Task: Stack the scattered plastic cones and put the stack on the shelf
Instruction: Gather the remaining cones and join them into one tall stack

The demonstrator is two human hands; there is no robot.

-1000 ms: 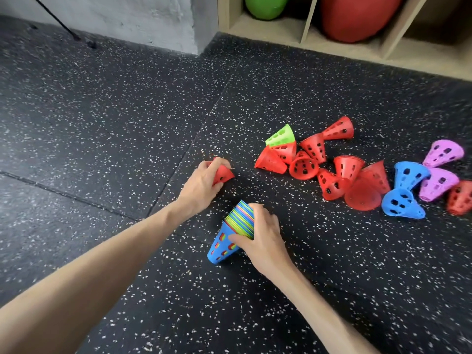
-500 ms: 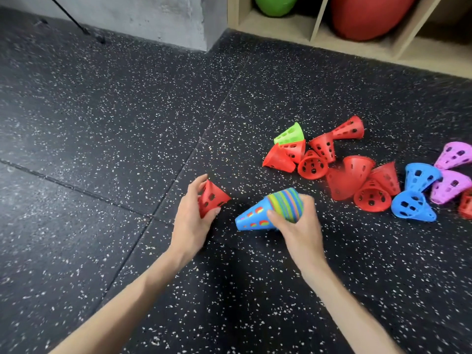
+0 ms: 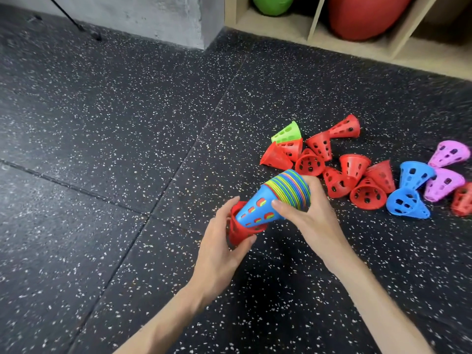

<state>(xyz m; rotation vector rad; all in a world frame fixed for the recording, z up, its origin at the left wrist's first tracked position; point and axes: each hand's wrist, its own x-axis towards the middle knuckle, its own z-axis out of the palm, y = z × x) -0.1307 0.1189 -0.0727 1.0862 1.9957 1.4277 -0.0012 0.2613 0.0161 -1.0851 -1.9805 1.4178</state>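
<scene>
1. While the speckled black rubber floor (image 3: 102, 149) on the far left lies bare, the action sits at centre frame, above it.
2. Next comes the left hand (image 3: 219, 254), whose fingers (image 3: 224, 213) are curled closed around a single red perforated plastic cone (image 3: 238, 232), its wide mouth facing up and right.
3. Just right of it, touching, is the nested stack of multicoloured plastic cones (image 3: 270, 203) with a blue cone outermost. Its long axis runs from lower left to upper right, narrow tip pointing down-left into the red cone's mouth, and the tip looks already partly inside.
4. The right hand (image 3: 309, 226) holds the stack at its wide, banded rim end, fingers (image 3: 281, 206) wrapped shut around it, thumb on the near side.
5. That alignment decides the coming move, I judge: tip and mouth share one line, so pushing the two hands together along that axis should seat the red cone over the blue one. The left hand is nearer the joint; any tilt off axis could make the rim catch.
6. Further right, the scattered loose cones (image 3: 342, 172) lie on the floor, mostly red, with one green at the back left and blue and pink ones toward the right edge, closest to the right hand.
7. At the top right stands the pale wooden shelf (image 3: 288, 29), well apart from the hands, so shelving looks some way off.
</scene>
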